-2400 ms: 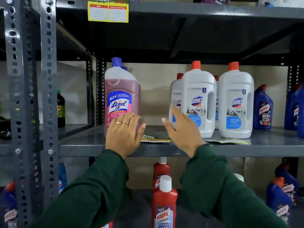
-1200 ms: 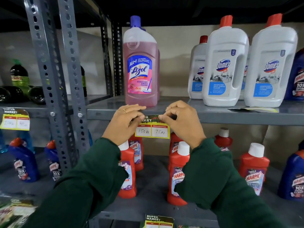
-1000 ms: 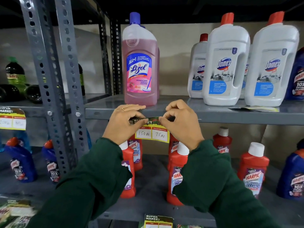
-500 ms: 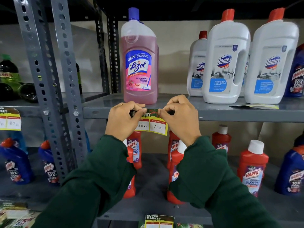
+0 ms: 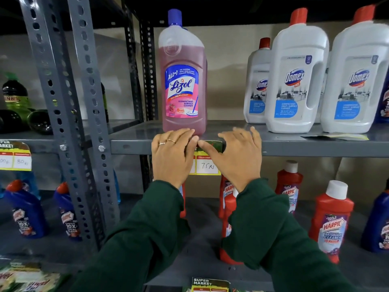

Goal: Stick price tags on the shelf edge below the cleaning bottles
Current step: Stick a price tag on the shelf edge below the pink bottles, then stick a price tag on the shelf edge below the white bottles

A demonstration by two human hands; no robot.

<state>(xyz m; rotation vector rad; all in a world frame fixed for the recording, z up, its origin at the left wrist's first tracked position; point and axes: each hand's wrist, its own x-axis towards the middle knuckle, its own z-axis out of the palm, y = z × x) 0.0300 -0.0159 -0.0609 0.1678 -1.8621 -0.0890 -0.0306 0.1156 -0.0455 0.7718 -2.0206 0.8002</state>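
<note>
Two hands press flat on the front edge of a gray shelf [image 5: 294, 147]. The left hand [image 5: 171, 153] has its fingers close together and lies over the left part of a yellow price tag [image 5: 207, 166]. Two thin rings sit on this hand. The right hand [image 5: 237, 155] has its fingers spread wide, and its thumb pushes on the dark green top strip of the tag. Neither hand pinches anything; both just push on the tag and the shelf edge. The tag hangs down from the edge, right below a tall pink bottle [image 5: 182, 74] with a blue cap. You can read "75 rs" on the part of the tag that shows between the hands. To the right of the pink bottle stand white bottles [image 5: 294, 81] with red caps. A loose tag [image 5: 336, 136] lies flat on the shelf in front of them. Red bottles [image 5: 331, 224] stand on the shelf below. Far left, another yellow tag [image 5: 15, 157] hangs on the next rack. Both sleeves are dark green.
</note>
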